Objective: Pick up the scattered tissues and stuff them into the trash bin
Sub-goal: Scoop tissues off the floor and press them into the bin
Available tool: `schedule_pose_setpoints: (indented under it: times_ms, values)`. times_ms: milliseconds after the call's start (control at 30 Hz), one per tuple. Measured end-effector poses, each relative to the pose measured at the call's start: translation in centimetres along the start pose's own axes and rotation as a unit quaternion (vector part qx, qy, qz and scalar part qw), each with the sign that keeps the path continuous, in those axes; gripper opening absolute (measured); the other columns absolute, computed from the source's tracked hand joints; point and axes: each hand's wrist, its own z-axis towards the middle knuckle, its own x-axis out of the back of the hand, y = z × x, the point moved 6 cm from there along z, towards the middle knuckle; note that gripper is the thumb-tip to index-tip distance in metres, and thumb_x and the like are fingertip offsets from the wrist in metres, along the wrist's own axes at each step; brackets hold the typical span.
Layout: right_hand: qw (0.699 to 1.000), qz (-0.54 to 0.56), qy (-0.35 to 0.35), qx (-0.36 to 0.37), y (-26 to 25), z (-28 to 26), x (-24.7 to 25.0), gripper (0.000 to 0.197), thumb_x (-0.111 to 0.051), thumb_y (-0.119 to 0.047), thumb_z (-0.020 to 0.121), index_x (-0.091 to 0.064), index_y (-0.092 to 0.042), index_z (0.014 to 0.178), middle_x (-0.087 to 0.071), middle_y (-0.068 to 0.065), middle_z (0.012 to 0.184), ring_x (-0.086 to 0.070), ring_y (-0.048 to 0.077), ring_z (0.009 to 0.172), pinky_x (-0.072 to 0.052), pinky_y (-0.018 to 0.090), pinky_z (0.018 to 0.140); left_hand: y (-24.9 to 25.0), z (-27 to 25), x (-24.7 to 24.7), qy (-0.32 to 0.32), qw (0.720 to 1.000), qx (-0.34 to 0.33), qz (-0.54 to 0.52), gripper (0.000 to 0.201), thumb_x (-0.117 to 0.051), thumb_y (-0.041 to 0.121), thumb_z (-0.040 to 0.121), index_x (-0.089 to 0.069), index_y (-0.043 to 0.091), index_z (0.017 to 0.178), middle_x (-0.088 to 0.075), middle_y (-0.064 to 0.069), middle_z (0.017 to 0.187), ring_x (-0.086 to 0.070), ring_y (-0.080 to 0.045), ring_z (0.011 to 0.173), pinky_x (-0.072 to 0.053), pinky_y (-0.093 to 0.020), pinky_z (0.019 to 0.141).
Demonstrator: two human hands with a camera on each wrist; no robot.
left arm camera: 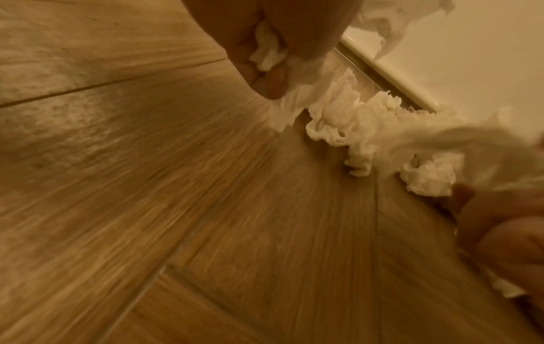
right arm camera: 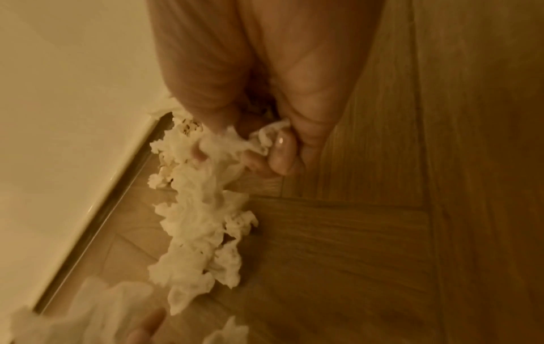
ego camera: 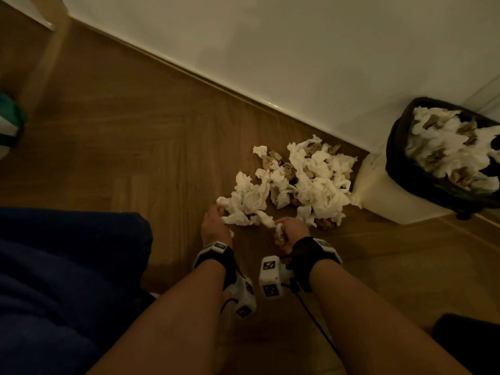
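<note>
Left hand (ego camera: 213, 226) and right hand (ego camera: 290, 234) both grip tissues (ego camera: 249, 204) at pile's near edge. Bin (ego camera: 400, 163) stands right of pile, stuffed.

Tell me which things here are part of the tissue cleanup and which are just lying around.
Part of the job:
- tissues piled on the floor
- trash bin, already stuffed with paper
- left hand, gripping tissue
- right hand, gripping tissue

Just lying about:
- green and white thing at the far left edge, too cut off to identify
- dark thing at the bottom right, unclear
</note>
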Motion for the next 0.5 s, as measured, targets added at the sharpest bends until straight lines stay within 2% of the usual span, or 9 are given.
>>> schedule_pose_setpoints:
  times_ms: [33,100,167,233,300,367,433,467,500]
  values:
    - [1.000,0.019,-0.004,-0.009,0.2,0.1,0.1,0.015,-0.048,-0.004,0.088,-0.056,-0.014,0.080,-0.053,0.004,0.084,-0.053,0.018,0.068,-0.041,0.023,0.052,0.1,0.0,-0.1,0.000,1.000,-0.009,0.003,0.025,-0.042,0.009,0.094,-0.056,0.009,0.115,-0.055,-0.014,0.117,-0.055,-0.029,0.103,-0.049,-0.037,0.084]
    - [0.999,0.043,-0.014,0.014,0.0,-0.2,0.2,0.020,-0.044,-0.009,0.088,-0.044,-0.014,0.069,-0.044,0.004,0.073,-0.044,0.017,0.059,-0.039,0.028,0.051,0.6,-0.1,-0.4,-0.012,0.998,-0.042,0.034,0.023,-0.049,0.021,0.093,-0.055,0.010,0.113,-0.052,-0.013,0.117,-0.052,-0.024,0.093,-0.043,-0.032,0.074]
    - [0.994,0.101,-0.043,-0.004,0.2,-0.1,-0.2,0.024,-0.045,-0.020,0.089,-0.040,-0.014,0.066,-0.041,0.005,0.072,-0.039,0.019,0.058,-0.031,0.029,0.049,0.9,-0.5,-0.9,-0.028,0.996,-0.052,0.064,0.044,-0.050,0.049,0.089,-0.054,0.012,0.113,-0.047,-0.010,0.116,-0.047,-0.019,0.085,-0.039,-0.030,0.071]
    - [0.978,0.185,-0.076,-0.052,-0.1,-0.3,-0.7,0.027,-0.056,-0.037,0.088,-0.048,-0.015,0.074,-0.044,0.005,0.077,-0.040,0.019,0.061,-0.031,0.029,0.051,1.1,-0.7,-1.4,-0.038,0.997,-0.040,0.056,0.061,-0.044,0.063,0.085,-0.050,0.012,0.117,-0.046,-0.010,0.115,-0.051,-0.021,0.089,-0.045,-0.033,0.075]
    - [0.989,0.123,-0.060,-0.058,-0.5,-0.3,-0.3,0.020,-0.061,-0.034,0.087,-0.054,-0.016,0.095,-0.048,0.007,0.088,-0.045,0.020,0.068,-0.037,0.030,0.052,1.2,-0.8,-1.4,-0.027,0.999,-0.020,0.004,0.055,-0.043,0.057,0.089,-0.045,0.009,0.117,-0.053,-0.011,0.111,-0.055,-0.023,0.089,-0.045,-0.035,0.075]
    - [0.997,0.061,-0.029,-0.031,-0.6,0.4,0.4,0.021,-0.055,-0.015,0.091,-0.052,-0.013,0.112,-0.050,0.010,0.096,-0.050,0.023,0.073,-0.043,0.030,0.054,1.7,-0.9,-1.1,-0.015,0.999,-0.034,0.027,0.039,-0.042,0.037,0.096,-0.046,0.008,0.122,-0.051,-0.014,0.115,-0.055,-0.027,0.095,-0.042,-0.032,0.075]
    - [0.981,0.183,-0.047,-0.049,-0.8,0.0,0.6,0.028,-0.051,-0.004,0.092,-0.046,-0.017,0.116,-0.050,0.014,0.093,-0.047,0.021,0.063,-0.040,0.027,0.047,1.8,-0.5,-1.0,-0.003,0.999,-0.043,0.020,0.034,-0.046,0.019,0.096,-0.046,0.012,0.129,-0.046,-0.014,0.124,-0.052,-0.029,0.104,-0.037,-0.027,0.077]
    - [0.978,0.199,-0.051,-0.045,-0.9,-0.1,0.9,0.039,-0.050,-0.002,0.092,-0.042,-0.022,0.124,-0.051,0.016,0.102,-0.050,0.023,0.066,-0.042,0.029,0.050,2.0,-0.6,-0.8,0.006,0.999,-0.038,-0.004,0.037,-0.047,0.015,0.094,-0.045,0.014,0.131,-0.044,-0.012,0.125,-0.052,-0.027,0.105,-0.035,-0.024,0.078]
    - [0.975,0.207,-0.069,-0.042,-1.1,-0.2,1.1,0.053,-0.050,0.000,0.092,-0.034,-0.023,0.137,-0.048,0.018,0.120,-0.055,0.028,0.081,-0.048,0.033,0.061,2.2,-0.6,-0.5,0.013,0.999,-0.021,-0.038,0.037,-0.047,0.015,0.094,-0.046,0.015,0.131,-0.045,-0.010,0.124,-0.053,-0.023,0.100,-0.034,-0.019,0.079]
